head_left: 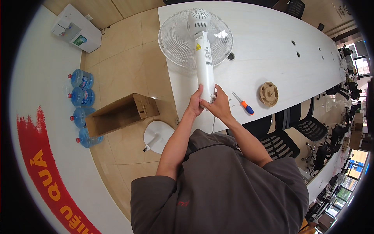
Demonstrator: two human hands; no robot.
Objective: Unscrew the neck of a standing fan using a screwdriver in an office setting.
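A white electric fan (205, 62) lies on the white table, its wire-caged head at the far side and its neck pointing toward me. My left hand (196, 103) is closed around the left side of the neck's near end. On the other side, my right hand (219, 103) grips the same end, its thumb near a small white knob. The neck's end is partly hidden by my fingers. A cord hangs from the fan near my right wrist. To the right lies a screwdriver (245, 106) with an orange and blue handle.
A round brown moulded-pulp piece (269, 94) sits on the table (269, 46). On the floor at left are an open cardboard box (120, 113), a white round fan base (161, 134) with a short tube, and several blue water bottles (82, 96). Black chairs (278, 142) stand along the table's near right side.
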